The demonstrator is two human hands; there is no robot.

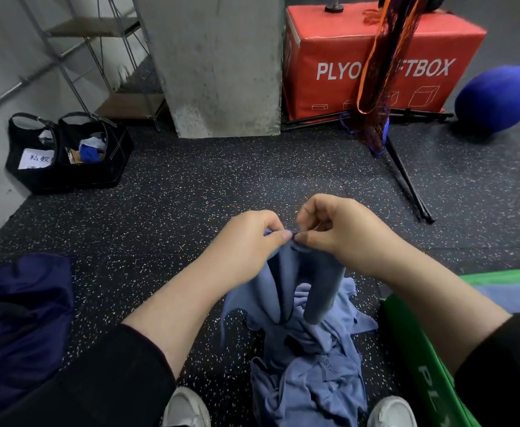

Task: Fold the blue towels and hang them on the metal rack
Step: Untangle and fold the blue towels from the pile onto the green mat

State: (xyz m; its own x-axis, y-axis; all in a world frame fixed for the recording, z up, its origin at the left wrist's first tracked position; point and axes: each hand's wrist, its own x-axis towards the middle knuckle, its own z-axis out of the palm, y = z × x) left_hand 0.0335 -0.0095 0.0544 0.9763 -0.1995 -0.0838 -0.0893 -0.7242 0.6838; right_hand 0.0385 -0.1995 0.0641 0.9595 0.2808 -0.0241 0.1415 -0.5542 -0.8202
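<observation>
2 hands, left hand (246, 238) and right hand (335, 229), pinch a blue towel (286, 288) above speckled rubber floor (191, 186) by a concrete pillar (221, 63).

Both hands meet at the middle, the left hand (246, 238) and right hand (335, 232) pinching the top edge of a towel (286, 291) that hangs over a heap of towels (311, 371) on the floor (191, 186) between two shoes. A bag (18, 322) lies left, a folded towel (517, 295) on a box (419, 349) right. Behind stand a pillar (221, 63), a padded box (345, 66) and two baskets (67, 152) far left.

Dark speckled rubber floor (191, 186); concrete pillar (221, 63); pale wall (3, 57) left; wire shelf (98, 29)
</observation>
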